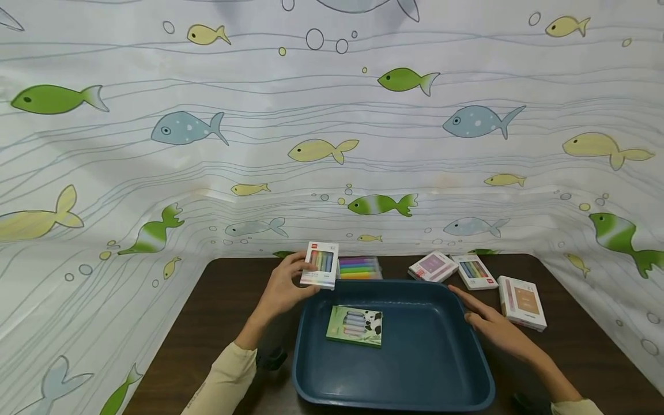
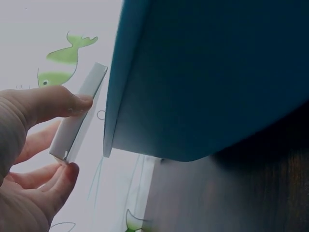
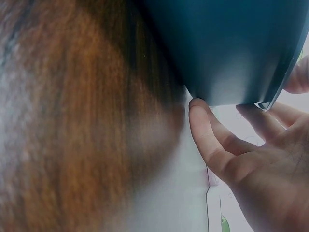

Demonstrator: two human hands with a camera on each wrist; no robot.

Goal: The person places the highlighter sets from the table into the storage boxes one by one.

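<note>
The left hand (image 1: 282,288) holds a white box with colored pens on its front (image 1: 320,266) at the blue tray's back left corner, pinching its edges. In the left wrist view, thumb and fingers of the left hand (image 2: 38,145) grip the box (image 2: 77,116) beside the tray wall. The right hand (image 1: 487,320) touches the right rim of the blue tray (image 1: 394,369) near its back corner. In the right wrist view, fairly straight fingers of the right hand (image 3: 256,159) rest against the tray's outer wall (image 3: 227,58). Inside the tray lies a green box with a panda picture (image 1: 355,325).
Behind the tray lies a clear case of bright colored pens (image 1: 359,268). To the right are a pink-fronted box (image 1: 433,266), a white pen box (image 1: 474,272) and a box with a tan front (image 1: 522,302). A fish-patterned sheet (image 1: 311,115) stands behind the dark table (image 1: 207,311).
</note>
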